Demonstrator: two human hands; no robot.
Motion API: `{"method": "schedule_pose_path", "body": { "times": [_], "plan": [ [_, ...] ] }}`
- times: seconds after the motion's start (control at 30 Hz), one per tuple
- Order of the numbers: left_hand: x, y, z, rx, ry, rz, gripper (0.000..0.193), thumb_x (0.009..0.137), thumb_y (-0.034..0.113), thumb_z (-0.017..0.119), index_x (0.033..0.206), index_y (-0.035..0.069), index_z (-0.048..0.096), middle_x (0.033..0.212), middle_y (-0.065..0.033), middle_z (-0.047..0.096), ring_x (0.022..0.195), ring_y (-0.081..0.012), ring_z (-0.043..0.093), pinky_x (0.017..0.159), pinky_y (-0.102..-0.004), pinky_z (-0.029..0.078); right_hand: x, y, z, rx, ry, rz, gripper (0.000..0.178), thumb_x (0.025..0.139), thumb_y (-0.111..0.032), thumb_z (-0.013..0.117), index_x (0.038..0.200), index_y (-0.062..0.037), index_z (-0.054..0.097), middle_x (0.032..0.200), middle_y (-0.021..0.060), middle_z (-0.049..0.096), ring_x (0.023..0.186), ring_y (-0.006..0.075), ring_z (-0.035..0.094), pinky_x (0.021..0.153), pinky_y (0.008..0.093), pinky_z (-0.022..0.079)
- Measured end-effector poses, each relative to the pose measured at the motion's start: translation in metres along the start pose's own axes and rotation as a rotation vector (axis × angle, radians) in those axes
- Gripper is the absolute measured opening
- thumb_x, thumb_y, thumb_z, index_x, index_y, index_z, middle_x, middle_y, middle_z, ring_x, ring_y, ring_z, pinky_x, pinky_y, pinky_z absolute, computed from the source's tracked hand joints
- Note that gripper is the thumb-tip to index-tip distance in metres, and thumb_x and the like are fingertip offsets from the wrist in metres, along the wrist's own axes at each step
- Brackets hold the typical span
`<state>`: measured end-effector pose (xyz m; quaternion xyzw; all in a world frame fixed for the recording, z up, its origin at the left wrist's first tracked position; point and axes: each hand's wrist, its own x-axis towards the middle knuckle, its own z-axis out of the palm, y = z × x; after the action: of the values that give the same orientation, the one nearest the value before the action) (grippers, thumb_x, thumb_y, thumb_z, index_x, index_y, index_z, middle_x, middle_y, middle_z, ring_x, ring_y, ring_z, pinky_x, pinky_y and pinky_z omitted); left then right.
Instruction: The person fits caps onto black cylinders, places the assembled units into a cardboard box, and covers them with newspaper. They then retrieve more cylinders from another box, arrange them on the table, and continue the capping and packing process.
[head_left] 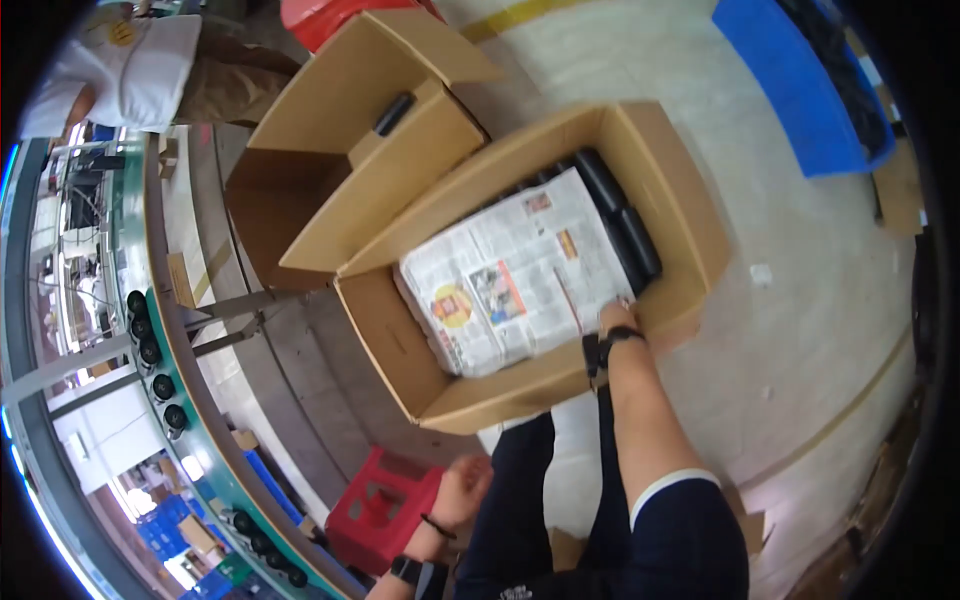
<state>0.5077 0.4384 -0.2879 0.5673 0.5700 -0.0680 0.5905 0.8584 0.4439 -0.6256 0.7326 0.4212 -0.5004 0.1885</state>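
Note:
My right hand [617,318] reaches over the near wall of a cardboard box [680,210] and pinches the near right corner of a newspaper sheet [520,270]. The sheet lies flat inside the box, over black cylindrical items. Several of these black cylinders [630,245] show past the paper's right and far edges. My left hand [463,490] is away from the box, beside my left leg and above a red plastic stool [385,505]. Its fingers look curled, with nothing visible in them.
Another open cardboard box [290,190] stands at the far left, holding a black cylinder [395,114]. A green bench [215,440] with several black round parts runs along the left. Beyond it stands a person [140,70]. A blue bin [790,90] sits at the far right.

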Motion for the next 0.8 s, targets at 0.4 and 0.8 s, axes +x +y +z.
{"method": "schedule_pose_path", "body": {
  "times": [0.4,0.8],
  "plan": [
    [0.02,0.051,-0.038,0.006,-0.052,0.197,0.025,0.091,0.014,0.059,0.112,0.003,0.059,0.098,-0.0063,0.066,0.09,-0.0136,0.061,0.078,-0.0276,0.048,-0.138,-0.029,-0.073,0.185,0.008,-0.287,0.037,0.068,-0.03,0.078,0.097,-0.0084,0.071,0.099,0.0106,0.07,0.093,0.027,0.066,0.079,0.0384,0.053],
    [0.026,0.123,0.002,1.16,0.101,0.748,0.09,0.054,0.03,0.085,0.133,0.017,0.045,0.141,-0.0126,0.039,0.131,-0.0377,0.031,0.099,-0.052,0.034,-0.462,-0.002,-0.015,0.006,1.305,-0.543,0.031,0.073,-0.014,0.057,0.104,-0.0126,0.062,0.083,0.0019,0.052,0.093,0.0195,0.053,0.089,0.0385,0.043]
  ]
}}
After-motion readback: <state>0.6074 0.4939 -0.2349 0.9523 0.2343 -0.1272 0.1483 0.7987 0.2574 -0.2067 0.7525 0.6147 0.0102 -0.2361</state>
